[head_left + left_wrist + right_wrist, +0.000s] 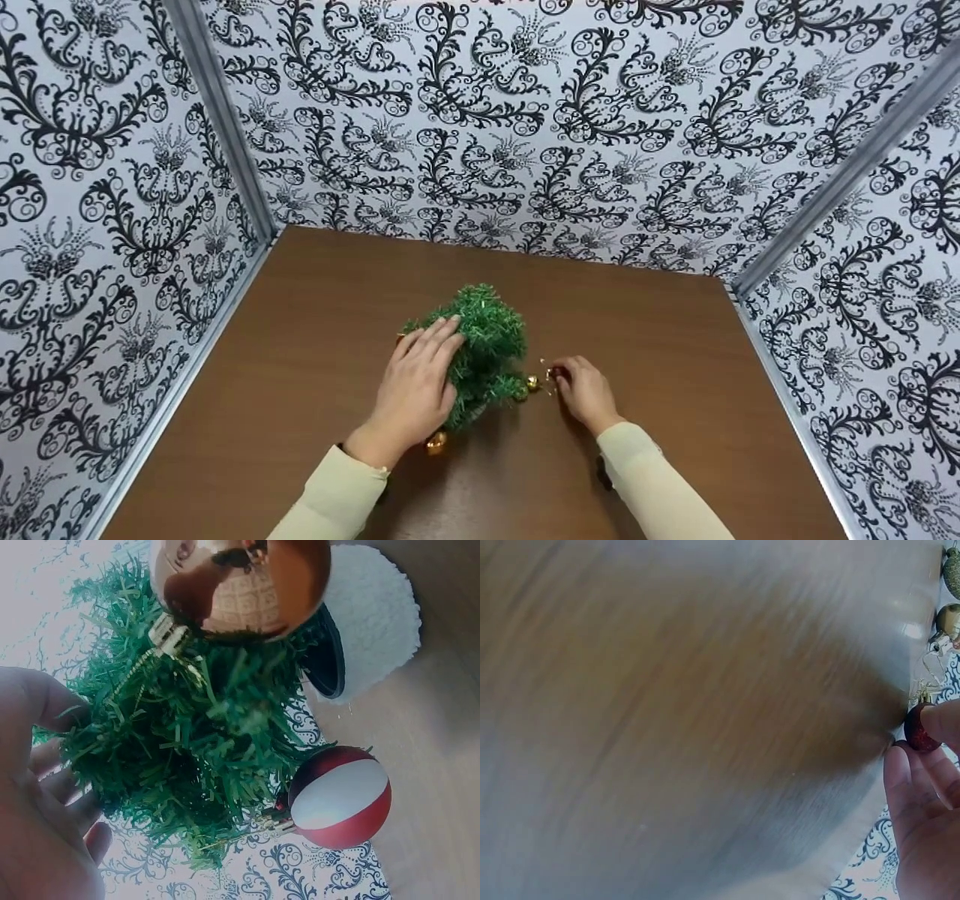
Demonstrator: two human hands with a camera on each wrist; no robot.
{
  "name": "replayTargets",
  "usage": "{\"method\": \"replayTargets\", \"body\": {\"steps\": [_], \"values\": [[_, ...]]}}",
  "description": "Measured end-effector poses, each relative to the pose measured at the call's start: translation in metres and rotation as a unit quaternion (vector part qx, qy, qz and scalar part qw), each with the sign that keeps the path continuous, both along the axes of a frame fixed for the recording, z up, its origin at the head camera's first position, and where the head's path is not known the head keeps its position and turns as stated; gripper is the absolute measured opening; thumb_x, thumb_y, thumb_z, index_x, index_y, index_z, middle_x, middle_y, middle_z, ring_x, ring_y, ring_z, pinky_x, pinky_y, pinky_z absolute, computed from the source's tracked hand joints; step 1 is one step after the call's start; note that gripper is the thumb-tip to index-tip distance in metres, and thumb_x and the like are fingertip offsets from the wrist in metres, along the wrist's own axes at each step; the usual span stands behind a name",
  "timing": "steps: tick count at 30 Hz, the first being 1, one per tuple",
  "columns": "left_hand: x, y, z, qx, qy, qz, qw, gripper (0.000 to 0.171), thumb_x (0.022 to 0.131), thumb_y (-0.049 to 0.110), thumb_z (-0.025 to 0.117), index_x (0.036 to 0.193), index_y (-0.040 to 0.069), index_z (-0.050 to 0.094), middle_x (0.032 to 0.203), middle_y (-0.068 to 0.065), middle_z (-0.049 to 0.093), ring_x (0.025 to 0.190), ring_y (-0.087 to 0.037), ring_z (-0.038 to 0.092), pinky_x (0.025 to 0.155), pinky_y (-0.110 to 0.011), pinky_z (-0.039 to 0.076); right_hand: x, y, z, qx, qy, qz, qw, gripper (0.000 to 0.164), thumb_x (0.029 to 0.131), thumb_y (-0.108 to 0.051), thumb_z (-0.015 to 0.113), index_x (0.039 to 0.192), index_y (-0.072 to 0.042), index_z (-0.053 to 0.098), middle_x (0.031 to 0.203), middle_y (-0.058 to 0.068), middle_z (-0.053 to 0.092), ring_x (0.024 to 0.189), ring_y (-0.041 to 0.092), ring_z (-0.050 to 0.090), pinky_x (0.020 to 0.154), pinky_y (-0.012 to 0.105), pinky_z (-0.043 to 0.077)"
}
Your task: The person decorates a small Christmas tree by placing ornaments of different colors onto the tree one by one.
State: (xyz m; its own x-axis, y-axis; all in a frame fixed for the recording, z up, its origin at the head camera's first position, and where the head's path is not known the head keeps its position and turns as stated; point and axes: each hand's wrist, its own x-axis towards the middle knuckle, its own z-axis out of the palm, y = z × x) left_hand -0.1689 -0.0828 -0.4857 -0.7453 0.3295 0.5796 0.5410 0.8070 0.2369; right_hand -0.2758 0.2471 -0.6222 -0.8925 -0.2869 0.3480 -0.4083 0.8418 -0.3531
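A small green artificial Christmas tree (487, 330) stands mid-table, and my left hand (420, 382) rests against its left side with fingers extended over the branches. From the left wrist, thumb and fingertips partly disappear into the foliage. A shiny copper bauble (240, 585) and a red-and-white bauble (341, 799) hang on the tree; its white base (371, 622) shows behind. To the tree's right, my right hand (589, 394) pinches a small dark red glittery bauble (921, 727) between thumb and fingers. A gold loop of string rises from that bauble's cap.
A shiny gold bauble (532, 383) is close to the tree's lower right branches, beside a glittery gold-green bauble (952, 574). The brown wooden table (337, 300) is enclosed by black-and-white patterned walls (480, 135) with grey metal corner posts (225, 120).
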Motion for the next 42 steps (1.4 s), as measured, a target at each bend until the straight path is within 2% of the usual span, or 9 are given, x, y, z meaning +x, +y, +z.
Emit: {"method": "replayTargets", "body": {"steps": [17,42], "values": [[0.0,-0.007,0.002,-0.01,-0.011,0.001,0.9999,0.056,0.084,0.003,0.061,0.139,0.007,0.055,0.157,-0.004,0.038,0.143,-0.022,0.034,0.114,-0.047,0.027,-0.001,-0.002,0.001,-0.002,-0.005,-0.005,1.0,0.025,0.089,-0.007,0.071,0.114,-0.009,0.071,0.109,0.008,0.066,0.101,0.031,0.065,0.086,0.051,0.052],[0.0,-0.003,-0.001,-0.025,-0.002,0.011,0.9996,0.055,0.084,0.01,0.059,0.138,0.006,0.055,0.158,-0.007,0.036,0.145,-0.024,0.032,0.115,-0.047,0.025,0.002,0.005,0.012,-0.031,-0.063,-0.008,0.997,0.025,0.092,-0.006,0.069,0.117,-0.009,0.07,0.112,0.008,0.066,0.106,0.03,0.063,0.091,0.049,0.05]]}}
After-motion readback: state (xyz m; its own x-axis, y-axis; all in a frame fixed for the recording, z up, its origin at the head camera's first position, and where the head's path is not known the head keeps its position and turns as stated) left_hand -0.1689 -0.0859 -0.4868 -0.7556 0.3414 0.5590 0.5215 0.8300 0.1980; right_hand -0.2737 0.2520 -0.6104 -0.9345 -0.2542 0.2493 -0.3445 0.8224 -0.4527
